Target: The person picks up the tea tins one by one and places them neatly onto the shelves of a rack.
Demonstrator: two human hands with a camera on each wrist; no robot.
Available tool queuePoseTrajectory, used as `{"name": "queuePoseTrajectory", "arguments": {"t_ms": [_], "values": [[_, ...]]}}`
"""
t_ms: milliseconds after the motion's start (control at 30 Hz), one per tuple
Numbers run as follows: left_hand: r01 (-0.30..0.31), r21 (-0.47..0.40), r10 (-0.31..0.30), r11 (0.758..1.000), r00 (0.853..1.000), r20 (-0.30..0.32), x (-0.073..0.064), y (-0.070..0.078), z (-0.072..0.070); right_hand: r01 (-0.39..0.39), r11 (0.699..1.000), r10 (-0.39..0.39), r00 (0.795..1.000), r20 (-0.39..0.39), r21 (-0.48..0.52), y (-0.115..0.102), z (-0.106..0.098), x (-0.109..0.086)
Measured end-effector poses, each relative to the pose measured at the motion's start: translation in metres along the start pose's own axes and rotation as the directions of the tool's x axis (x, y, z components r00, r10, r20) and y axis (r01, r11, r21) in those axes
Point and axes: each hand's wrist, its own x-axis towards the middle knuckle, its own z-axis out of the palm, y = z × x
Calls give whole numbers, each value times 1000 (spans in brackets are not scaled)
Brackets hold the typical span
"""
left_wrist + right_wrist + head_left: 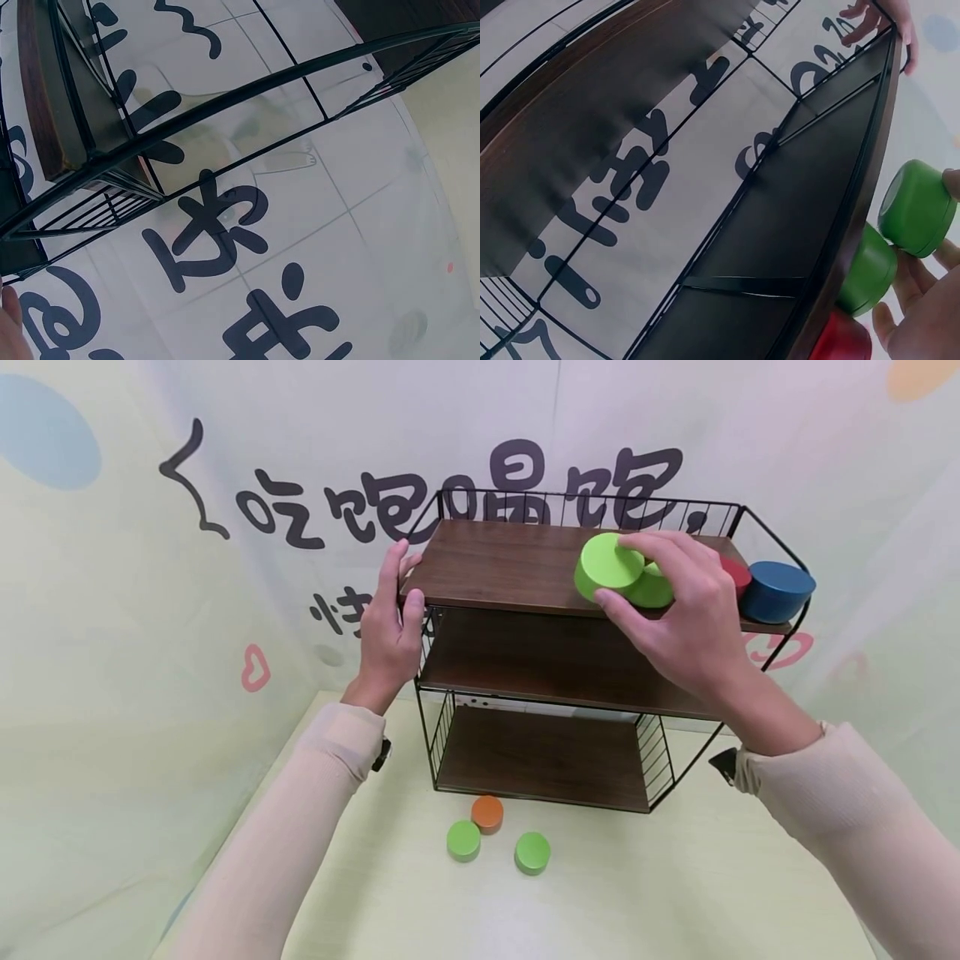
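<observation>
1. Lime-green container [610, 561], up at the top shelf [502, 564], pinched between thumb and fingers of the right hand [693, 610]!
2. Right wrist view shows it off the board, beside and partly in front of a second green container [652, 591].
3. Along the shelf's right end, a red container [738, 576] sits next, just beside a blue container [778, 593].
4. Over at the other end, the left hand [390, 639] grips the corner of the black wire rack [423, 727], thumb at the front edge.
5. Down on the table [615, 902], before the rack: an orange container [487, 812] just beside one green piece [463, 839], another green piece [532, 851] apart to the right.
</observation>
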Motion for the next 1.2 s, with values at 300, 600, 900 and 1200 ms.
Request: {"name": "queuePoseTrajectory", "arguments": {"t_ms": [300, 600, 900, 1200], "values": [[-7, 3, 7, 1000, 1000, 2, 0, -1, 0, -109, 994, 108, 991, 77, 0, 0, 2, 4], [-12, -6, 12, 1000, 1000, 6, 0, -2, 0, -147, 987, 157, 974, 161, -71, 1, 4, 7], [0, -17, 0, 1000, 1000, -1, 0, -1, 0, -138, 984, 157, 971, 179, -113, 3, 8, 9], [-5, -21, 5, 1000, 1000, -4, 0, -2, 1, -143, 984, 159, 973, 166, -103, 3, 10, 9]]}}
